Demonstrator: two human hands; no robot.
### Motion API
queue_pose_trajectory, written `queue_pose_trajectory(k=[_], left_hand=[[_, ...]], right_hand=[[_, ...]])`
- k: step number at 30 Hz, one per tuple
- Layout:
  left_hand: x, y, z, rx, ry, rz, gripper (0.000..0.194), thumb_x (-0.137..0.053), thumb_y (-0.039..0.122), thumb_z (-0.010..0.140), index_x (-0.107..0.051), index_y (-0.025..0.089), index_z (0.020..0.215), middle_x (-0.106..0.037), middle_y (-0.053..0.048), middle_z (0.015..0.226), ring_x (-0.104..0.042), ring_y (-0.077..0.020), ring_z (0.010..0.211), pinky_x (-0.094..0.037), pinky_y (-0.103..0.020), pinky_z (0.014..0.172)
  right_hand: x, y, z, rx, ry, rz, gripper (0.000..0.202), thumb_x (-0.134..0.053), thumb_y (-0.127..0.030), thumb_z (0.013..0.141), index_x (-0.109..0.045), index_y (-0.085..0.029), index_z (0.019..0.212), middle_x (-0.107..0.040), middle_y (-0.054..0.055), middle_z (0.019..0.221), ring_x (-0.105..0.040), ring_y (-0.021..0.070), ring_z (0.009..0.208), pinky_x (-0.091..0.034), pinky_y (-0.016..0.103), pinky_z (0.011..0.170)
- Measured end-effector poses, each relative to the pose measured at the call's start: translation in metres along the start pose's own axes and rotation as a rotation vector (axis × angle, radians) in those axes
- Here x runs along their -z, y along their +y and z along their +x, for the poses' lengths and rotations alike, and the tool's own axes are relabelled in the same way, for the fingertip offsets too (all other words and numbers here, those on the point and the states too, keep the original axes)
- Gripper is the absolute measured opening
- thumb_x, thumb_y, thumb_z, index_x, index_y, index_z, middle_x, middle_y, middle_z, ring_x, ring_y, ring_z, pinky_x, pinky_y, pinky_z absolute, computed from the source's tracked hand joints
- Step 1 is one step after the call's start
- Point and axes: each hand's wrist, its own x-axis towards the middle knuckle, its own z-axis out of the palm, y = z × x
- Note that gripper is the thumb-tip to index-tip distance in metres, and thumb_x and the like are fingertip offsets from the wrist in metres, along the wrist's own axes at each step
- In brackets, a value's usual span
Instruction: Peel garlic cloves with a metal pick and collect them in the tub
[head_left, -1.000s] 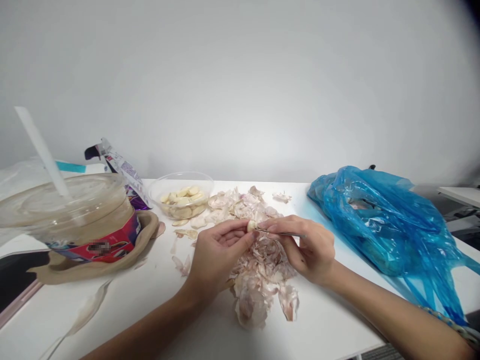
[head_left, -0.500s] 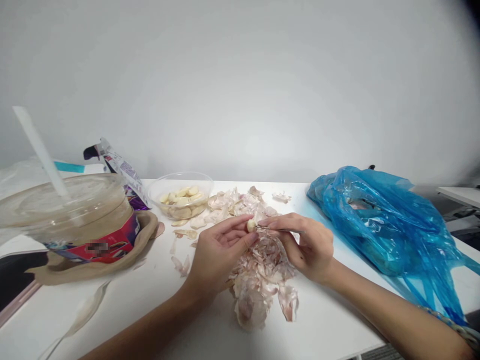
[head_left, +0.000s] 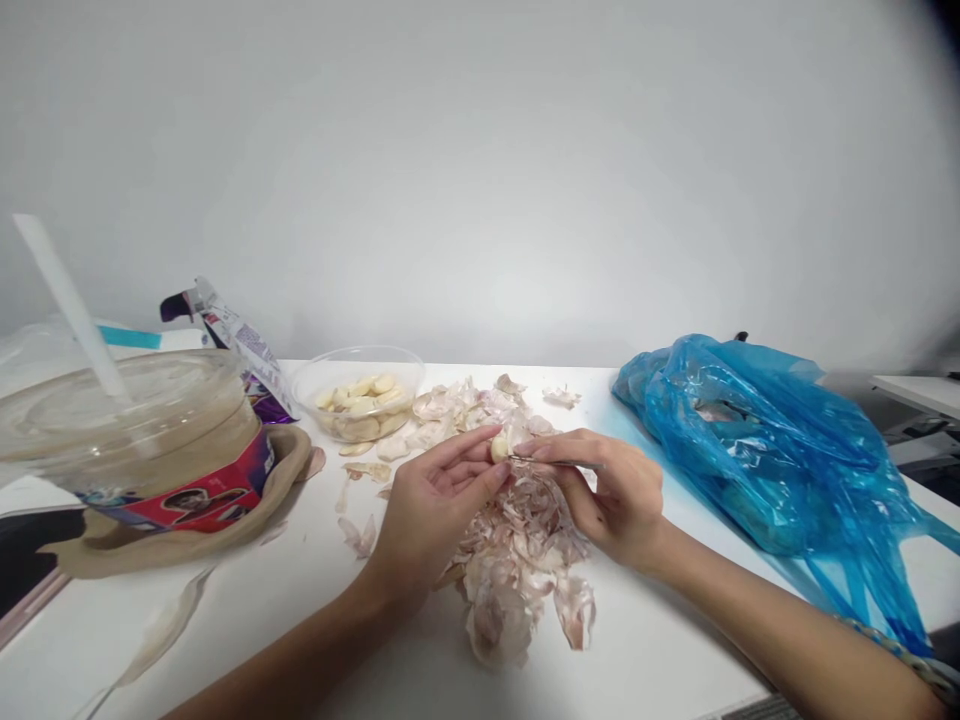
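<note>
ok, left hand point(head_left: 427, 505) pinches a garlic clove point(head_left: 499, 448) above the skin pile point(head_left: 521, 550); right hand point(head_left: 619, 495) grips a thin metal tool point(head_left: 585, 464), tip at the clove. clear bowl point(head_left: 360, 363) of cloves point(head_left: 364, 396) sits behind-left of the pile, blue bag point(head_left: 765, 450) right of the pile.

Hands point(head_left: 424, 505): two. Held clove point(head_left: 499, 447): one. Tool point(head_left: 564, 463): one. Bowl point(head_left: 409, 388): one. Cup point(head_left: 191, 445): one. Straw point(head_left: 71, 310): one.

lidded cup point(head_left: 187, 440) in brown carrier point(head_left: 157, 547) | white straw point(head_left: 71, 307), leaning | purple-and-white packet point(head_left: 244, 345) behind | pale wall point(head_left: 480, 180)
</note>
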Motion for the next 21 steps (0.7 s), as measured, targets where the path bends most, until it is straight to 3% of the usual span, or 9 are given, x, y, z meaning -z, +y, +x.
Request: queue_pose_trajectory(k=[15, 21], left_hand=[[0.0015, -0.0003, 0.001, 0.044, -0.008, -0.071, 0.05, -0.076, 0.025, 0.065, -0.061, 0.021, 0.112, -0.07, 0.0, 0.08, -0.065, -0.0137, 0.082, -0.051, -0.022, 0.076], [0.0012, -0.0009, 0.0025, 0.03, 0.021, -0.113, 0.042, -0.07, 0.031, 0.071, -0.064, 0.02, 0.111, -0.072, -0.004, 0.084, -0.067, -0.0161, 0.08, -0.052, -0.025, 0.075]], right_hand=[[0.0011, 0.0001, 0.0011, 0.011, 0.003, -0.012, 0.028, -0.05, 0.002, 0.079, -0.058, -0.018, 0.098, -0.071, 0.005, 0.082, -0.068, 0.0153, 0.075, -0.056, 0.027, 0.061], [0.0003, 0.0004, 0.0013, 0.017, -0.003, -0.025, 0.028, -0.049, 0.001, 0.079, -0.058, -0.018, 0.098, -0.072, 0.005, 0.083, -0.069, 0.0154, 0.074, -0.056, 0.027, 0.06]])
